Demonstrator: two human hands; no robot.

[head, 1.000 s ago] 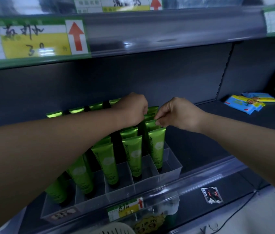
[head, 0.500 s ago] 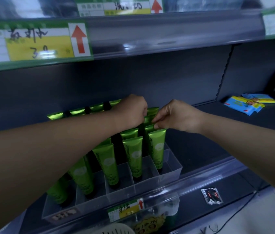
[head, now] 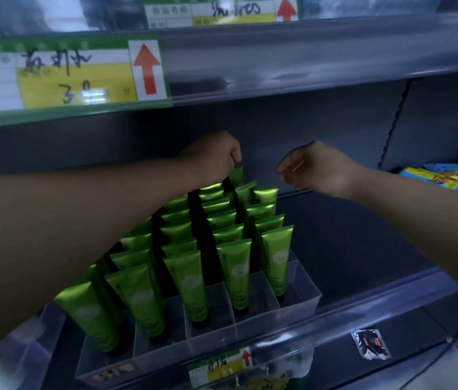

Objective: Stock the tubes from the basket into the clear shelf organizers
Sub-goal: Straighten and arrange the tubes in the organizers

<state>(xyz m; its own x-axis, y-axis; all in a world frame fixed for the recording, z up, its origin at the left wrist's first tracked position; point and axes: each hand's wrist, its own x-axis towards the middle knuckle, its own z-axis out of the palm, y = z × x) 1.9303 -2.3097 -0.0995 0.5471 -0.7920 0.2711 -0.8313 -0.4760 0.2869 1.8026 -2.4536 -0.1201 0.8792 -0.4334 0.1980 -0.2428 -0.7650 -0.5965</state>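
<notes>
Left hand [head: 216,157] is curled over the far end of the stocked block, thumb and fingertips pinching the flat crimped end of one green tube [head: 237,175]. That tube stands at the back of the rows, at roughly twelve o'clock from the middle of the clear organizer [head: 301,302]. Right hand [head: 316,167] hovers off to three o'clock of that tube, apart from it, fingers loosely bent and, as far as I can tell, holding nothing. The other tubes [head: 230,266] stand cap-down and leaning back in the divided lanes, crimps up, filling most lanes from front to back. They look like light, soft-walled plastic tubes with a glossy skin, so the body would likely dent and slip under a squeeze. The crimp is flat, stiff and easy to pinch, which makes the top seam the sensible place to take hold while the cap end goes down into a lane. Crowded neighbours may tip if knocked. Blue and yellow packets [head: 442,175] lie at three o'clock on the same shelf. No basket is plainly identifiable.
</notes>
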